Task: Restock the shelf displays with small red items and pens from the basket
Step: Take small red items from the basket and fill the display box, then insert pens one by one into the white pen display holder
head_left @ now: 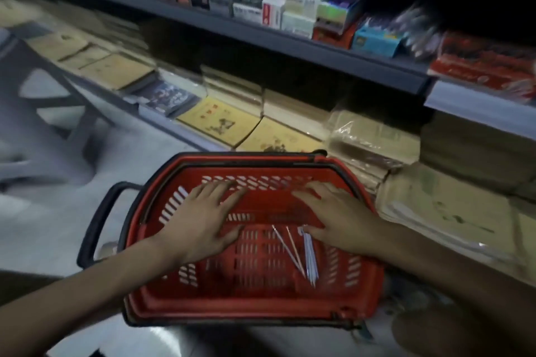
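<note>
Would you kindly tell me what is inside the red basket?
Thin white pens lie on the basket floor beside the right hand. That hand and the left hand hide part of the floor.

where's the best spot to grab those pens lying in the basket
Pinch the pens across their barrels at the bunched near ends, coming straight down with the right hand, which is open beside them. They lie flat on the basket floor, converging toward the person and fanning apart farther off, so a grip there likely gathers all.
</note>
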{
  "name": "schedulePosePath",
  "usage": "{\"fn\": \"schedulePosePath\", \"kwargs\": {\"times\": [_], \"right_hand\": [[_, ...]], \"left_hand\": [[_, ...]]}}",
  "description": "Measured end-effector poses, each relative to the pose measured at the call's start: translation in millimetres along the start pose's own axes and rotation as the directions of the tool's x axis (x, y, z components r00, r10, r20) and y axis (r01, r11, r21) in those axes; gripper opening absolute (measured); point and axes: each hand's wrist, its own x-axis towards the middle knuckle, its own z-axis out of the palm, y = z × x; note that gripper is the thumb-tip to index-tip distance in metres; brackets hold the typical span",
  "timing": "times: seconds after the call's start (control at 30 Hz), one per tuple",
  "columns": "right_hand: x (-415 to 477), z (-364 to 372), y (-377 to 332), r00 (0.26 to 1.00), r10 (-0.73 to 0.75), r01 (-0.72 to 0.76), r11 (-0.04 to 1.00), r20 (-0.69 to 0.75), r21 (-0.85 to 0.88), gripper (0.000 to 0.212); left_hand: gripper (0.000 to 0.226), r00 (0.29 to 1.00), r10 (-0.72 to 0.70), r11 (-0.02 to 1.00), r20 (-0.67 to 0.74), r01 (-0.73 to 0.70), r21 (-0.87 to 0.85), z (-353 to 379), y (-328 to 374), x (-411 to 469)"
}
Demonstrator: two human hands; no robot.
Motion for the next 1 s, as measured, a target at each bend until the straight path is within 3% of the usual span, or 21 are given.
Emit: {"fn": "schedulePosePath", "kwargs": {"times": [0.1, 0.2, 0.37, 0.5, 0.63, 0.83, 0.9, 1.0], "right_hand": [[28, 43, 4, 0.972, 0.111, -0.129, 0.989, 0.209, 0.073, 0.065], [65, 95, 4, 0.88, 0.24, -0.301, 0.949, 0.411, 0.091, 0.047], [108, 180, 7, 0.69, 0.433, -0.563, 0.825, 0.579, 0.054, 0.052], [121, 226, 3, 0.632, 0.591, -0.66, 0.749, 0.501, -0.052, 0.067], [131, 259, -5, 0.587, 0.742, -0.789, 0.613, 0.324, 0.025, 0.067], [145, 271, 4, 0.45, 0.863, -0.893, 0.43, 0.23, 0.135, 0.044], [145, 275, 8, 0.468, 0.849, -0.883, 0.46, 0.245, 0.094, 0.032], [142, 282, 12, 0.57, 0.789, -0.811, 0.585, 0.229, 0.002, 0.035]], "left_hand": [[0.079, 0.996, -0.019, 1.0, 0.088, 0.018, 0.016, 35, -13, -11], [0.079, 0.985, -0.037, 0.999, 0.17, 0.033, 0.027, 63, -18, -16], [0.076, 0.976, -0.029, 1.0, 0.216, 0.027, 0.012, 86, -20, -23], [0.079, 0.977, -0.013, 1.0, 0.214, 0.018, -0.025, 91, -17, -25], [0.079, 0.967, -0.05, 0.993, 0.248, 0.076, -0.094, 97, -16, -26], [0.078, 0.958, -0.073, 0.992, 0.278, 0.099, -0.08, 97, -18, -23], [0.078, 0.951, -0.084, 0.989, 0.299, 0.116, -0.091, 95, -17, -20], [0.078, 0.946, -0.095, 0.989, 0.31, 0.126, -0.082, 93, -17, -21]]}}
